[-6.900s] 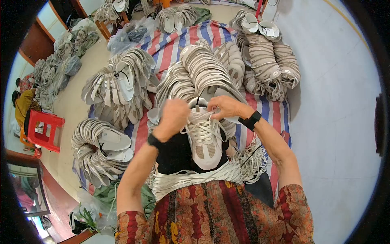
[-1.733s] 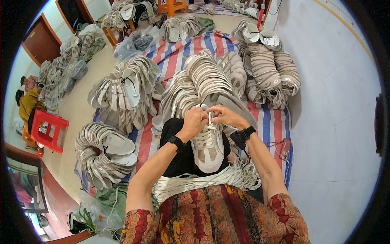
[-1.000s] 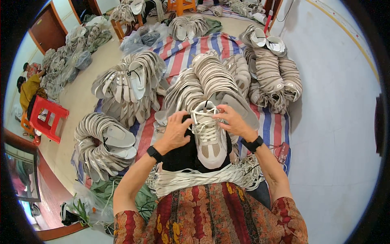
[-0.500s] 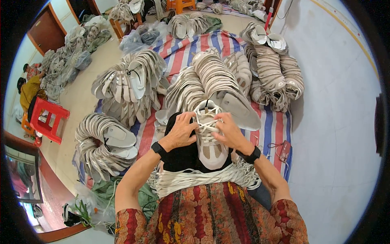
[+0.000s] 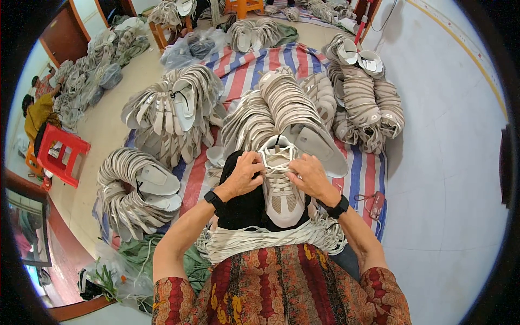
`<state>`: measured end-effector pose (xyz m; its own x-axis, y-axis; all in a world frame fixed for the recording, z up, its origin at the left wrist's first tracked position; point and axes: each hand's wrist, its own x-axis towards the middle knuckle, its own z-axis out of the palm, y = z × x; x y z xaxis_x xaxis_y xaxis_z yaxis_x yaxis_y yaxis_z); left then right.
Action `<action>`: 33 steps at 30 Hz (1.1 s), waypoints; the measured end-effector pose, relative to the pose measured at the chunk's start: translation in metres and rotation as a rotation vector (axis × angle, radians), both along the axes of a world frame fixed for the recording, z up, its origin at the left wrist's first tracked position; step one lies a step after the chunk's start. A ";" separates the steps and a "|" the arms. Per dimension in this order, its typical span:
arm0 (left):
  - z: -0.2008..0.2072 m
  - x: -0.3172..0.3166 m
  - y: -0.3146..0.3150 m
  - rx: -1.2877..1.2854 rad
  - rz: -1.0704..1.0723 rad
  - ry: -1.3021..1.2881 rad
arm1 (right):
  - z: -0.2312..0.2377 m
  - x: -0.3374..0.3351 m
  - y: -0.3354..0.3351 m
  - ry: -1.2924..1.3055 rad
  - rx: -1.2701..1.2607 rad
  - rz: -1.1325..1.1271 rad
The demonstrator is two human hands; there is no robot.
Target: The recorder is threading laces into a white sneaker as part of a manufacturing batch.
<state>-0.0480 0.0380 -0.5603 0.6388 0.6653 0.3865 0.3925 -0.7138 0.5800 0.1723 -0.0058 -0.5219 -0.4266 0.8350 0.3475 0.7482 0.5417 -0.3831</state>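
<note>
A beige and white shoe upper (image 5: pixel 285 210) lies toe toward me on a black support (image 5: pixel 241 210) over my lap. White shoelace (image 5: pixel 280 185) crosses its lower eyelets, with looser strands higher up. On the shoe's left edge, my left hand (image 5: pixel 244 173) has its fingers closed on the shoelace. My right hand (image 5: pixel 312 176) pinches the shoelace at the opposite edge, its fingertips partly hiding the eyelets. A thick bunch of white laces (image 5: pixel 260 237) lies across my lap, nearer than the shoe.
Strung stacks of shoe uppers (image 5: pixel 290 103) stand just ahead on a striped sheet (image 5: pixel 238 78). More bundles lie left (image 5: pixel 138 189) and right (image 5: pixel 362 100). A red stool (image 5: pixel 64 154) stands far left, near a person in yellow (image 5: pixel 40 116). A pale wall (image 5: pixel 444 162) borders the right.
The loose upper strands have been drawn outward and lie differently over the shoe's opening. My right hand has shifted slightly right, its fingers now closer together. My left hand stays nearly in place.
</note>
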 end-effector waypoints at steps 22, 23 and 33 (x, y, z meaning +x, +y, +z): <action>0.036 -0.036 -0.005 -0.033 0.218 -0.126 | 0.012 -0.045 0.029 0.061 -0.158 -0.200; 0.038 -0.038 0.001 -0.032 0.254 -0.107 | 0.007 -0.057 0.031 -0.064 -0.146 -0.273; 0.048 0.013 0.115 0.285 0.192 0.259 | -0.029 -0.058 0.043 -0.034 -0.108 -0.274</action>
